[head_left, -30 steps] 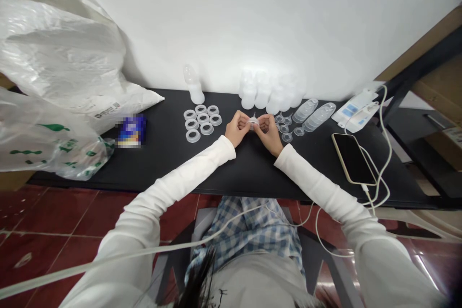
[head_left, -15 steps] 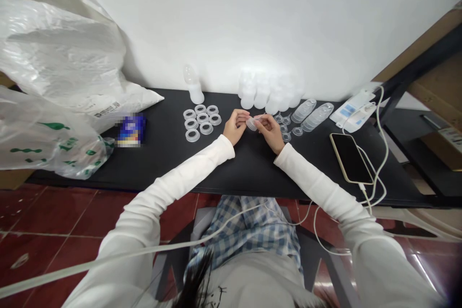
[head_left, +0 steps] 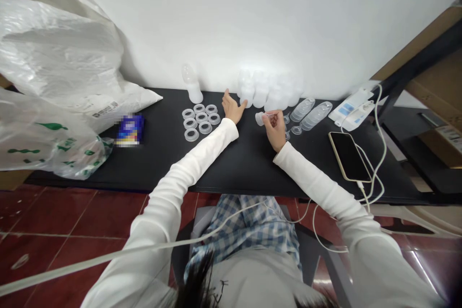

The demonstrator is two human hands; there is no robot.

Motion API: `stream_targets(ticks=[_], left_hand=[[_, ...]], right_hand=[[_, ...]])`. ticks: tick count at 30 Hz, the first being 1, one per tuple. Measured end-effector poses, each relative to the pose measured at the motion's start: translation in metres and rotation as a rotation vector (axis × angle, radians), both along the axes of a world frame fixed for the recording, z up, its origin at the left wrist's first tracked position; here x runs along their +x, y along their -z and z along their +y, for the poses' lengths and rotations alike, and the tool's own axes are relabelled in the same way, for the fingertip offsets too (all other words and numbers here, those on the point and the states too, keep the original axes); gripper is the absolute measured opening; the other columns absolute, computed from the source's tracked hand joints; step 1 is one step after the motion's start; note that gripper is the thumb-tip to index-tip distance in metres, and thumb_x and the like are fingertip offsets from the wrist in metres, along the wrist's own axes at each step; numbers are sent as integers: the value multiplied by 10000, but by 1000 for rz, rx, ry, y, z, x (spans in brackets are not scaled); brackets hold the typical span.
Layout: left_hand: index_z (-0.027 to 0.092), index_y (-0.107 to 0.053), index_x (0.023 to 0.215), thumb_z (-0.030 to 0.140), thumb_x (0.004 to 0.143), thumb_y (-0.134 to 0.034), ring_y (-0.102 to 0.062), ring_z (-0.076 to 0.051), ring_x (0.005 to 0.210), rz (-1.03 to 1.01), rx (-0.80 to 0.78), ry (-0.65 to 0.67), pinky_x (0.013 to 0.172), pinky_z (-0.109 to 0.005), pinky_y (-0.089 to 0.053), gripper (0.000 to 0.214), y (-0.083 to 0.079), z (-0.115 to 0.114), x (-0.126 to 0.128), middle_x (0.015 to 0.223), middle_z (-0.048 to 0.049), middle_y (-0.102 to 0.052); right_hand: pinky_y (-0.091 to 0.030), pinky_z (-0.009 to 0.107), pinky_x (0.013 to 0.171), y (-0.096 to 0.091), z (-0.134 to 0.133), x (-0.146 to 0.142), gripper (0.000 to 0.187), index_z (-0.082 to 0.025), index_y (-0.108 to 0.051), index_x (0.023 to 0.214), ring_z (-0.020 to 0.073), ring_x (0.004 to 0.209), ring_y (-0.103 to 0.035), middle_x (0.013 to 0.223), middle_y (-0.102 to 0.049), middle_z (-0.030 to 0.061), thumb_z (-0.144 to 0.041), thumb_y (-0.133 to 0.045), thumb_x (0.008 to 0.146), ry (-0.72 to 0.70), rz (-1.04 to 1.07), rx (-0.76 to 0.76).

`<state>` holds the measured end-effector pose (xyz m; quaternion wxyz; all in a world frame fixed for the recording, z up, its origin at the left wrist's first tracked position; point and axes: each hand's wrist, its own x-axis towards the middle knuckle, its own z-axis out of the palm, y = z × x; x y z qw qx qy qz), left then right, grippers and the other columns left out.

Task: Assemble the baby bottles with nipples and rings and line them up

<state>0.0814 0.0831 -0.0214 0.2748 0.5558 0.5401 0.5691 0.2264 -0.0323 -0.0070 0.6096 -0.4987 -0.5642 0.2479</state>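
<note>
The right hand (head_left: 275, 130) pinches a small clear plastic part (head_left: 259, 118) between thumb and fingers, its wider end jutting out at nine o'clock. The left hand (head_left: 233, 108) lies open and empty, its fingertips just beside the frosted cups (head_left: 260, 98) at twelve o'clock. Clear collar rings (head_left: 198, 122) sit at nine o'clock, stacked clear discs (head_left: 306, 110) at two, a smartphone (head_left: 349, 156) at four. The fingers hide the part's far end; glare blurs the cups' outlines.

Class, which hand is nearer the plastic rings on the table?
The left hand: it lies just right of the rings, not touching them. The right hand is farther right, holding a clear plastic part.
</note>
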Motion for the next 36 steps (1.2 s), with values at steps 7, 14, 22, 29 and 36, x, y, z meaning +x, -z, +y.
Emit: stream_targets(ticks=[7, 14, 22, 29, 36], left_hand=[[200, -497, 982, 307, 693, -832, -502, -343, 1236, 30, -103, 51, 1138, -523, -286, 455, -8, 8, 8, 1117, -148, -604], [222, -489, 893, 329, 757, -810, -587, -237, 1023, -58, -69, 48, 1015, -386, -413, 365, -10, -10, -7, 952, -58, -595], [256, -590, 1097, 499, 812, -719, -522, -246, 1179, -49, 236, 120, 947, -348, -493, 396, -20, -74, -58, 1174, -80, -532], [251, -590, 1083, 349, 730, -699, -584, -254, 1106, -95, 171, 298, 985, -389, -498, 381, -25, -89, -64, 1145, -62, -601], [245, -577, 1020, 418, 700, -708, -595, -159, 748, -360, -69, 344, 512, -236, -427, 387, -21, -92, -53, 939, -34, -597]], right_hand=[[-494, 328, 705, 2, 5, 5, 354, -256, -503, 937, 150, 712, -518, 813, -514, -2, -593, -591, 874, 25, 18, 3], [-483, 291, 626, 3, 7, 11, 354, -261, -483, 939, 121, 655, -514, 783, -516, -21, -595, -584, 876, 10, 57, -16], [-518, 304, 598, -2, 9, 21, 461, -279, -460, 986, 137, 660, -595, 782, -563, -24, -695, -594, 841, 29, 130, -3], [-563, 355, 697, -9, 0, 15, 511, -277, -524, 1036, 175, 793, -654, 891, -622, 11, -711, -648, 796, -171, 57, -2], [-571, 395, 834, -9, -7, 15, 445, -264, -574, 1098, 197, 903, -654, 1040, -659, 57, -637, -626, 860, -246, -128, 58]])
